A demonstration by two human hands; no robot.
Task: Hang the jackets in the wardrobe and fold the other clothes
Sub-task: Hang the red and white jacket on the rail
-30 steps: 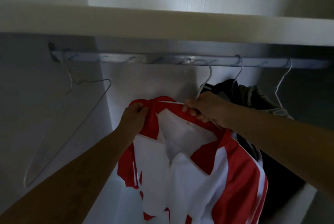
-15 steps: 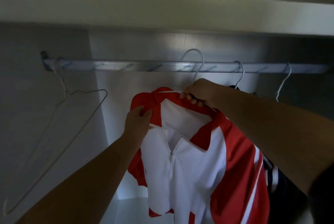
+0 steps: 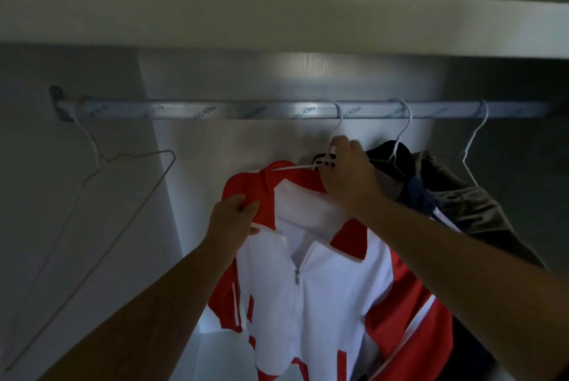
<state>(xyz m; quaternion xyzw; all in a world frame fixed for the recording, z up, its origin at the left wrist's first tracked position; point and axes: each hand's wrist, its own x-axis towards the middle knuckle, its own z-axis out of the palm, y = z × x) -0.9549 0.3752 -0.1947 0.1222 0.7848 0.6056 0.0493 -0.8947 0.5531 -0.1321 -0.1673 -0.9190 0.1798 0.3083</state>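
Note:
A red and white zip jacket hangs on a white wire hanger, whose hook sits over the silver wardrobe rail. My right hand grips the hanger just below its hook, at the jacket's collar. My left hand pinches the left side of the red collar. The hanger's right shoulder is hidden under the jacket and my hand.
An empty wire hanger hangs at the rail's left end. Right of the jacket hang a dark garment and an olive garment on their own hangers. A white shelf runs above the rail.
The jacket on its hanger has risen and shifted right; its hook now sits over the rail. My right hand went up with it and my left hand stays on the collar.

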